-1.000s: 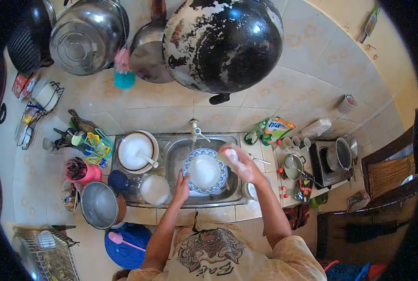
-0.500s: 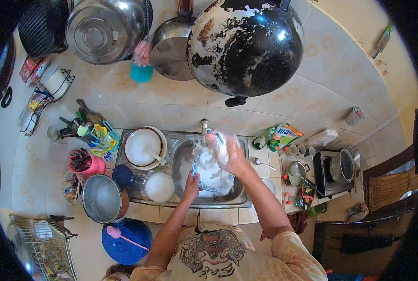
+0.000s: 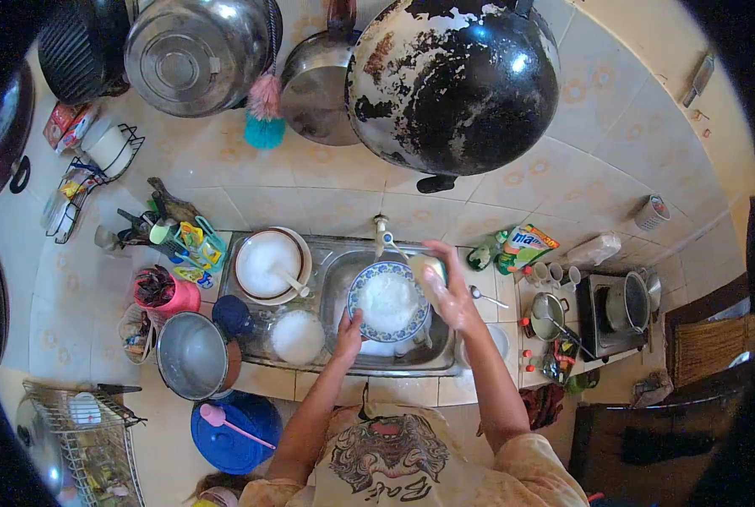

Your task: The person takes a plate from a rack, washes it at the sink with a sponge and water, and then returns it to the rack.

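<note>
A round plate with a blue patterned rim and soap suds on its face is tilted over the sink. My left hand grips its left edge, thumb on the rim. Just off the plate's right side, my right hand is closed around a pale, foam-covered sponge. Foam also coats the fingers of that hand. Behind the plate, the tap stands at the sink's back edge. Some foam-covered pieces lie in the basin below the plate and cannot be made out clearly.
Left of the basin sit stacked brown-rimmed dishes with suds and a foam-filled bowl. A large pot stands further left. Right are a detergent pouch, a spoon and a stove. A wok hangs above.
My right hand has moved right and slightly down, off the plate, with the sponge now visible. The plate has risen and turned, showing more of its patterned rim. The view has shifted slightly.
</note>
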Motion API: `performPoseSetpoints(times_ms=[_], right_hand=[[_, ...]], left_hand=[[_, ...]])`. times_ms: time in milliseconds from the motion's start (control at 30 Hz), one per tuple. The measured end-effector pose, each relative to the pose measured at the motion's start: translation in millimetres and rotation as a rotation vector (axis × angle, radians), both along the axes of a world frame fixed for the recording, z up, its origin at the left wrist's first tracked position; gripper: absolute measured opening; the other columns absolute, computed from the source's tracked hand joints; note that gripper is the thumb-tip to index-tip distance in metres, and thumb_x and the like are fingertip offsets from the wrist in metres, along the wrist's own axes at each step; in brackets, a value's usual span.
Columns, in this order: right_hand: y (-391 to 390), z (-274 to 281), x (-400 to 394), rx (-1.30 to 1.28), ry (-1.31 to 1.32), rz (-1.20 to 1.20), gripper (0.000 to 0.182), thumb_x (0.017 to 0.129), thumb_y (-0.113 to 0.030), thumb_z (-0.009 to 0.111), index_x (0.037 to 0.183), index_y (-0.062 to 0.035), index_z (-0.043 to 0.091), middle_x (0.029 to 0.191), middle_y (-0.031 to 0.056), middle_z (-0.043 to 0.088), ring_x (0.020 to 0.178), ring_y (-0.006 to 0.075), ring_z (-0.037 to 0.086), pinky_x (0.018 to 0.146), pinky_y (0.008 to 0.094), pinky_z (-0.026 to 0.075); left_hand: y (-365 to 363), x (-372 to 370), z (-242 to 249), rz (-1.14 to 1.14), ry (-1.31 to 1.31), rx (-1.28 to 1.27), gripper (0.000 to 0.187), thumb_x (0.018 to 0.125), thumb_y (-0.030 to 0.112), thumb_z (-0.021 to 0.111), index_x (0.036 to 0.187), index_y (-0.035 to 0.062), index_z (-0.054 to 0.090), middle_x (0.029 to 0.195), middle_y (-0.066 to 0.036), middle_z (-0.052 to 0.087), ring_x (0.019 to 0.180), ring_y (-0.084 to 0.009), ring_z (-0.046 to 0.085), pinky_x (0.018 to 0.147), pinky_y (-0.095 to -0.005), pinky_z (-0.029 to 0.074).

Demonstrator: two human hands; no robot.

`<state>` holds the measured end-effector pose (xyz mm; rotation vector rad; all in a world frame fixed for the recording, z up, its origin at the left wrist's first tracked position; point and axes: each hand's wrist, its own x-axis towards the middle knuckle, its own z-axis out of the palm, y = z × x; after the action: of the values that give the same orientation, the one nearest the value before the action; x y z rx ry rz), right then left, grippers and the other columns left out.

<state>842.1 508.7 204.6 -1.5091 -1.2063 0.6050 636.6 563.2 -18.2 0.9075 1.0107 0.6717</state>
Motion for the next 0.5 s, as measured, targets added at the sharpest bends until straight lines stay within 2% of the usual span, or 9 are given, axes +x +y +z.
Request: performPoseSetpoints(times_ms=[67,133,167,233,267,333,433,500], right_hand=[[-25,-20,12,-0.013,0.016,-0.065,0.045,0.104,-0.038,0.054,0.136,-0.0088,0.048,0.123,0.0138,0.061,0.114,0.0278,0.058,0.103,0.0398,0.043],[-49,-54,31,-0.121,0.164,-0.203,0.049,0.103,-0.038,0.056,0.141,-0.01,0.043,0.129,0.014,0.057,0.118,0.0273,0.055,0.103,0.0397,0.044],[-60,-55,35,-0.122,0.167,-0.205,0.049,0.103,-0.038,0.056,0.141,-0.01,0.043,0.129,0.014,0.057,0.118,0.0273,0.055,0.103,0.0397,0.044],[-83,-54,39,-0.18,0.541,-0.257,0.048,0.103,-0.037,0.056,0.139,-0.0083,0.045,0.132,0.0148,0.054,0.124,0.0256,0.051,0.107,0.0385,0.04],[-90,-90,54,-0.061,0.24,-0.318,0.043,0.105,-0.041,0.053,0.137,-0.0138,0.047,0.114,0.0101,0.06,0.093,0.019,0.065,0.08,0.0336,0.055],[-106,-104,63,-0.065,0.245,-0.342,0.043,0.105,-0.042,0.053,0.137,-0.0138,0.047,0.113,0.01,0.061,0.093,0.0188,0.065,0.079,0.0337,0.055],[-121,-117,66,-0.07,0.258,-0.387,0.046,0.104,-0.045,0.053,0.138,-0.0139,0.047,0.111,0.0101,0.062,0.092,0.0182,0.065,0.076,0.0334,0.055],[-125,-121,64,-0.068,0.243,-0.445,0.048,0.104,-0.047,0.052,0.138,-0.0142,0.047,0.111,0.0107,0.063,0.092,0.0184,0.065,0.076,0.0332,0.055]], left_hand=[[2,-1,-6,0.034,0.013,0.025,0.04,0.108,0.032,0.049,0.143,0.0147,0.046,0.119,-0.01,0.065,0.101,-0.0181,0.067,0.065,-0.0303,0.06],[13,-8,-34,-0.026,0.308,0.511,0.038,0.107,0.026,0.049,0.143,0.0139,0.046,0.12,-0.014,0.065,0.11,-0.0213,0.066,0.064,-0.0292,0.059],[17,-11,-43,-0.029,0.31,0.51,0.038,0.107,0.026,0.049,0.143,0.0139,0.046,0.12,-0.014,0.065,0.11,-0.0213,0.066,0.064,-0.0292,0.059],[18,-15,-45,-0.084,0.575,0.596,0.041,0.106,0.021,0.049,0.146,0.0139,0.044,0.125,-0.016,0.063,0.116,-0.027,0.063,0.066,-0.0325,0.061],[12,-15,-39,-0.089,0.577,0.595,0.041,0.106,0.021,0.049,0.146,0.0139,0.044,0.125,-0.016,0.063,0.116,-0.027,0.063,0.066,-0.0325,0.061],[1,-12,14,0.048,0.132,-0.141,0.044,0.105,0.027,0.051,0.145,0.0097,0.042,0.13,-0.016,0.06,0.111,-0.0308,0.065,0.076,-0.0438,0.062],[-8,-13,-10,0.03,0.087,-0.234,0.046,0.104,0.029,0.054,0.144,0.0096,0.042,0.129,-0.015,0.06,0.108,-0.0311,0.066,0.075,-0.0459,0.062],[-11,-11,-24,-0.033,0.074,-0.166,0.047,0.104,0.03,0.055,0.145,0.0099,0.041,0.129,-0.014,0.06,0.107,-0.0317,0.066,0.076,-0.0456,0.062]])
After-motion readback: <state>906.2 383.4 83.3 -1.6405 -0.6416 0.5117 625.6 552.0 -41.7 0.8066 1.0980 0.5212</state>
